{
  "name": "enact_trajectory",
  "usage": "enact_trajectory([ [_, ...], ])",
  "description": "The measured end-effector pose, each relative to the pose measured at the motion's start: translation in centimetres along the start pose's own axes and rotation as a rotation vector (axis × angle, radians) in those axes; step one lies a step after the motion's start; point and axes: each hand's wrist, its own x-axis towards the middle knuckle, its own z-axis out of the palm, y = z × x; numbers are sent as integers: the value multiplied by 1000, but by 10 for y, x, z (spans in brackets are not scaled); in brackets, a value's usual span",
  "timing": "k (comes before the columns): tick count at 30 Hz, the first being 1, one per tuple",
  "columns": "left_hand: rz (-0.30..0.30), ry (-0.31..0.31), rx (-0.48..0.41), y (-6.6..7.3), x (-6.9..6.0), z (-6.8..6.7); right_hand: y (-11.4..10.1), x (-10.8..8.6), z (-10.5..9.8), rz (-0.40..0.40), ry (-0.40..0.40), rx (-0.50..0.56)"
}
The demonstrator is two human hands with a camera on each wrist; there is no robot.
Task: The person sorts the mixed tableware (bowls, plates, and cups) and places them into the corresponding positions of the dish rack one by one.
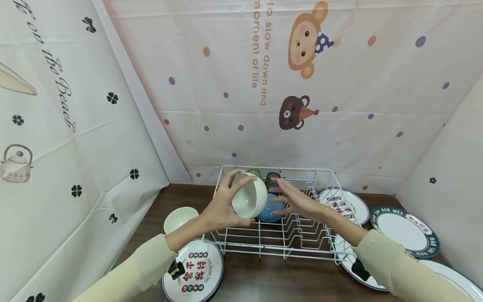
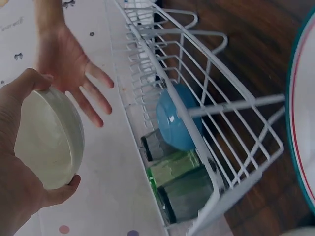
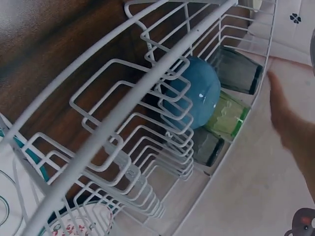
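Head: bowl point(image 1: 247, 199) above rack's point(image 1: 284, 253) left part, narrow gap to right hand point(image 1: 298, 201); left hand point(image 1: 223, 202) grips bowl. Left wrist: bowl apart from rack edge; right fingers spread. Right wrist: right hand, partly shown, outside rack edge.

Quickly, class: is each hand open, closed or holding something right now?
Left hand: holding a pale cream, round bowl.
Right hand: open, fingers spread, holding nothing.

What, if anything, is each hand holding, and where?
Left hand: a pale bowl, possibly a nested stack, gripped at opposite sides of the rim. Right hand: nothing.
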Motion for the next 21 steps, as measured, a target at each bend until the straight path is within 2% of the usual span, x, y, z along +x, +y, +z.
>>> enact_trajectory([
  [4,-33,-4,-107,3,0,3,1,-2,2,2,-103,116],
  [9,-17,1,-133,8,1,9,2,-6,8,-12,-164,164],
  [14,-2,3,-140,13,4,14,3,-8,15,4,-178,228],
  [21,-43,-18,-178,14,9,16,2,-3,20,-37,-198,311],
])
